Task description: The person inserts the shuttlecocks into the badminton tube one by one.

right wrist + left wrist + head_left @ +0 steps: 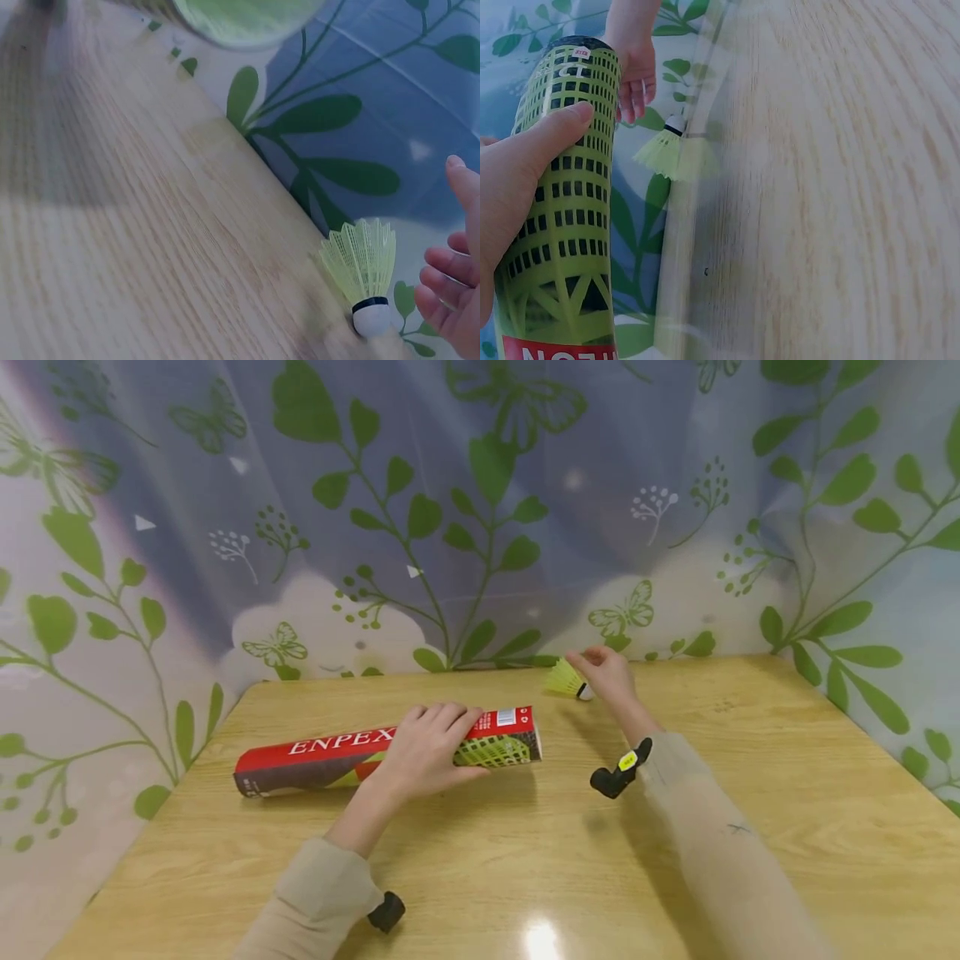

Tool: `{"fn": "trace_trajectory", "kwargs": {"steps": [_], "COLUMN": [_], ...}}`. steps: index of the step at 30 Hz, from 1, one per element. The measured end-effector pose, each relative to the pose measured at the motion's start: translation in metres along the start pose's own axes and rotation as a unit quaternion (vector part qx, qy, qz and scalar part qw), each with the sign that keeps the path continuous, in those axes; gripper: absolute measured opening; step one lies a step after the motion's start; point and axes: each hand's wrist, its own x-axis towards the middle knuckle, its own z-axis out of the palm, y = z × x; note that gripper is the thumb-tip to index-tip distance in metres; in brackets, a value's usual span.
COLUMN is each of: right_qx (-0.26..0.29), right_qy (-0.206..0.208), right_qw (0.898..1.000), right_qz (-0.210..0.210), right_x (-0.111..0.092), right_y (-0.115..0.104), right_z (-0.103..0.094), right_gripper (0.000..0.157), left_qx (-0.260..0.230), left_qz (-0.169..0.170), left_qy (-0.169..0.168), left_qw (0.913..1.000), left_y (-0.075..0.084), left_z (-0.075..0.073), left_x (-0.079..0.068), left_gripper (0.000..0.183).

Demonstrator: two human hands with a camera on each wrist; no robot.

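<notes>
My left hand [431, 747] grips a red, grey and green shuttlecock tube [322, 756], its fingers over the top and thumb along the near side. The tube lies slantwise above the tabletop, its right end towards my right hand [609, 681]. In the right wrist view the tube's round end [251, 19] shows pale green within its rim. A yellow shuttlecock [362, 266] with a white base and black band sits at the table's back edge. Beside it, my right hand's fingers [450, 270] are loosely bent, thumb apart, with a gap between them and the shuttlecock.
The wooden table [525, 852] reaches back to a curtain [480, 527] printed with leaves and butterflies, which hangs right behind its back edge. A black wrist device [621, 770] sits at my right cuff, another [387, 912] at my left.
</notes>
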Motion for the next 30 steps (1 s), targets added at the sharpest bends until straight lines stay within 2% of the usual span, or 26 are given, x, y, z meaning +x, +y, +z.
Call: {"fn": "trace_trajectory", "kwargs": {"steps": [4,9,17,23,30], "right_qx": [-0.002,-0.006,-0.041,-0.054,-0.098], "right_qy": [0.000,-0.007,-0.041,-0.063,-0.077], "right_qw": [1.000,1.000,0.998,0.996,0.988], "right_qz": [0.002,-0.004,-0.011,-0.045,-0.094], "right_x": [0.005,0.009,0.016,0.019,0.020], "right_y": [0.005,0.010,0.019,0.018,0.013], "right_z": [0.002,0.005,0.013,0.022,0.026], "right_gripper": [0.073,0.071,0.066,0.065,0.055], "left_qx": [-0.006,-0.004,-0.005,-0.004,-0.002], "left_qz": [-0.001,0.001,0.002,-0.002,-0.003], "left_qy": [-0.006,-0.003,-0.007,-0.010,-0.010], "left_qw": [1.0000,1.0000,1.0000,0.9999,0.9999], "left_y": [0.000,0.000,-0.001,-0.001,0.000], "left_z": [-0.002,-0.003,-0.004,-0.004,-0.004], "left_x": [0.000,0.000,-0.002,-0.003,-0.001], "left_gripper": [0.075,0.075,0.074,0.075,0.076]}}
